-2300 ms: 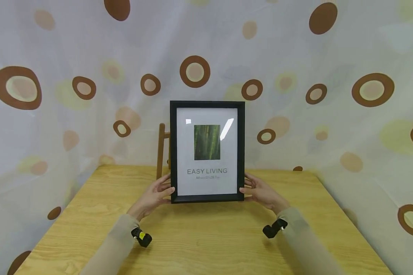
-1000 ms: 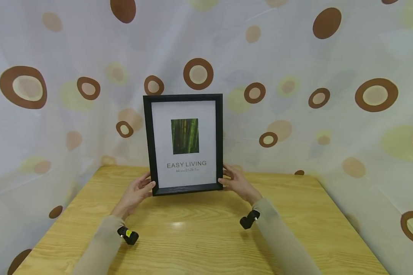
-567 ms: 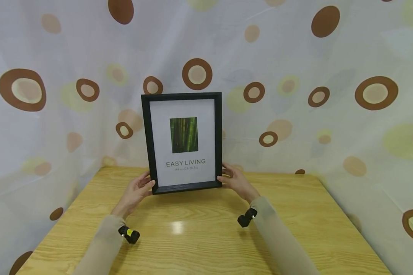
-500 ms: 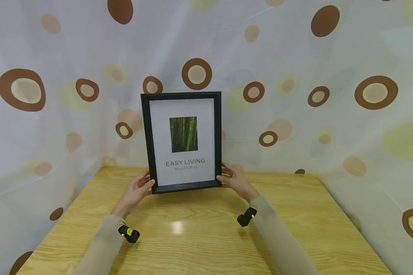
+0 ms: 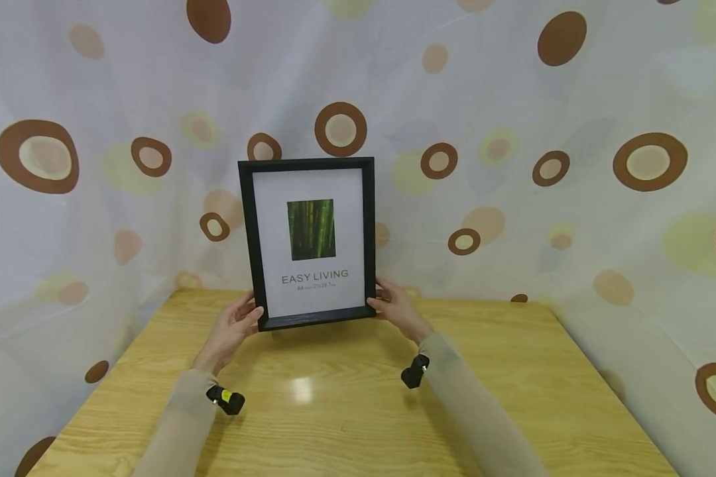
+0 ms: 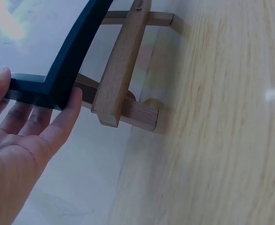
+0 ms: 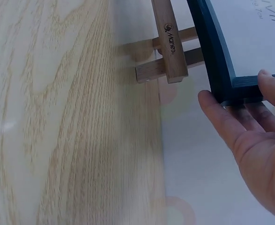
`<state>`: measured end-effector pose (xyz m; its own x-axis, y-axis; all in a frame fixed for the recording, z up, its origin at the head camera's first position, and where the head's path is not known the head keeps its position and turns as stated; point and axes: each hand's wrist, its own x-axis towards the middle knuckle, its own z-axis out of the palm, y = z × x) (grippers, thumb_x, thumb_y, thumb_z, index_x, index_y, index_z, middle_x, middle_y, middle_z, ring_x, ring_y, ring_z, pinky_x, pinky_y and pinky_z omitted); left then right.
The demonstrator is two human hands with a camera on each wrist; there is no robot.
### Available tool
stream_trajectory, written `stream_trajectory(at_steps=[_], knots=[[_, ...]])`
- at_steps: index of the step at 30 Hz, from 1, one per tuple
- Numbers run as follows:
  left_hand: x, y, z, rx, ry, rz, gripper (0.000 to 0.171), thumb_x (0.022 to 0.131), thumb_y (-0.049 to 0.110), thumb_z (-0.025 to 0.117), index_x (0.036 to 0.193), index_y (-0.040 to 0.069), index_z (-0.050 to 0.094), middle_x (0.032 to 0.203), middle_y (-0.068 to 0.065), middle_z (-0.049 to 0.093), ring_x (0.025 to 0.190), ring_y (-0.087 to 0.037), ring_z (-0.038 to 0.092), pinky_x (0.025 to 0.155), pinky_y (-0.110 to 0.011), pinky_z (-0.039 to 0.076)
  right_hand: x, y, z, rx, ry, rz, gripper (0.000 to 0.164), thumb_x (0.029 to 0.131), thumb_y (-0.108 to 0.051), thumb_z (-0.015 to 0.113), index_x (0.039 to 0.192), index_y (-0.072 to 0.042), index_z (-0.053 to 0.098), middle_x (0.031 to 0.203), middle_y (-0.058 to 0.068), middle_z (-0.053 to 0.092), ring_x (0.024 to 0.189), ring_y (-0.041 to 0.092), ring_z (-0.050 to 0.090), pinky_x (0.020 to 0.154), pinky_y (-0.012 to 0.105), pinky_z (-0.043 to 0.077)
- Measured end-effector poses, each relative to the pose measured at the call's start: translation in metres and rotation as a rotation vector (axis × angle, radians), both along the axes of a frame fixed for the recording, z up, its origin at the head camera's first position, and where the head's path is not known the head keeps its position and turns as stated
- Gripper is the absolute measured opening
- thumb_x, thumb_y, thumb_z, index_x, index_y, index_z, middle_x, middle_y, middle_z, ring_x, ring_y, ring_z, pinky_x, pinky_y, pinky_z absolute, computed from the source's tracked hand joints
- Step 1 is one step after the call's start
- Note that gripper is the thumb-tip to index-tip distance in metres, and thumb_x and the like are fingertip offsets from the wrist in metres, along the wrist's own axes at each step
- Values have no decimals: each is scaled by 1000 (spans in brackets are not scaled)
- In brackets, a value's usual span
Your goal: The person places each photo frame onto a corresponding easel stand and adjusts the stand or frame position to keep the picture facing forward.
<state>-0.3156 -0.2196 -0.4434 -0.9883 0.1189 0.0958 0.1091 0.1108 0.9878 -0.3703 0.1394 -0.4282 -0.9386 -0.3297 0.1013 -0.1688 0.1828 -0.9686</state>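
A black picture frame with a white insert, a green bamboo picture and the words "EASY LIVING" stands raised above the table, slightly tilted. My left hand grips its lower left corner, thumb in front and fingers under and behind. At the lower right corner, my right hand holds it the same way. Behind the frame is a wooden easel, seen in both wrist views and almost wholly covered in the head view. Whether frame and easel touch, I cannot tell.
The light wooden table stretches under both forearms. A white curtain with brown and yellow circles hangs close behind its back edge and along the sides. A small black camera sits on each wrist.
Both hands have carried the picture frame left and slightly up, tilting it a little. The easel, partly visible left of the frame at first, is now hidden behind it in the head view.
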Motion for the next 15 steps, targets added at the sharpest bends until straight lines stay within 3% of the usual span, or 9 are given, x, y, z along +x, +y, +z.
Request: stream_trajectory(at_steps=[5,9,15], knots=[[-3,0,3,19,18,9,71,102,27,55,158,13,16,158,-22,26,143,-36,31,113,-58,35,-3,-11,-3,-13,27,-56,62,101,-7,53,156,-15,26,146,25,46,129,38,52,99,50,51],[-7,0,3,35,22,19,70,102,25,54,158,13,15,158,-21,27,142,-36,32,113,-57,34,-4,-19,-2,-31,47,-95,53,102,-7,51,152,-8,34,145,24,48,129,38,52,100,49,51],[-11,1,-4,70,23,42,67,103,22,53,158,12,17,156,-22,31,139,-33,36,110,-52,40,-10,-30,-9,-2,89,-219,49,102,-14,53,150,-10,41,141,19,54,118,34,60,95,52,52]])
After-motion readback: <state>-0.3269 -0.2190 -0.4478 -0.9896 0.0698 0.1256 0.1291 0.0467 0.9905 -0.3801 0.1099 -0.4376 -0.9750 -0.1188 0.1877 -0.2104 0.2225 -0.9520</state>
